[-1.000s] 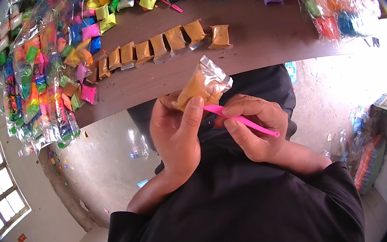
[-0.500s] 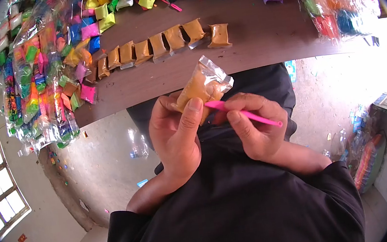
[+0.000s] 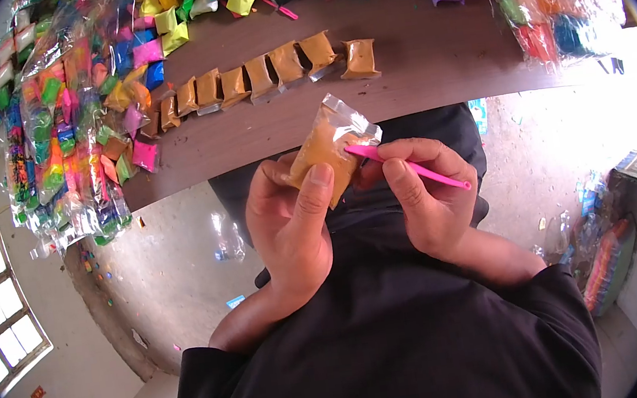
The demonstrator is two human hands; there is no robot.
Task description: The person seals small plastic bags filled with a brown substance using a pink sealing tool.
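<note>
My left hand (image 3: 292, 210) grips a clear plastic packet of orange-brown modelling clay (image 3: 326, 149), thumb across its front, with the crinkled clear end pointing up and away. Between the thumb and fingers of my right hand (image 3: 433, 189) is a pink plastic clay tool (image 3: 418, 171). Its flat tip touches the packet's face near the upper right. Both hands are over my lap, just off the table's near edge. Beyond them, a row of similar brown clay packets (image 3: 260, 77) lies on the table.
Colourful clay packets (image 3: 149, 51) and clear bags cover the left of the brown table (image 3: 436, 57). More packets line its far side, where another pink tool (image 3: 281, 9) lies. Bagged clay (image 3: 549, 3) sits at the right end. Plastic wrappers (image 3: 226, 234) lie on the floor.
The pink tool and my right hand have moved slightly up the packet, the tip now higher on its face. The packet has turned a little in my left hand.
</note>
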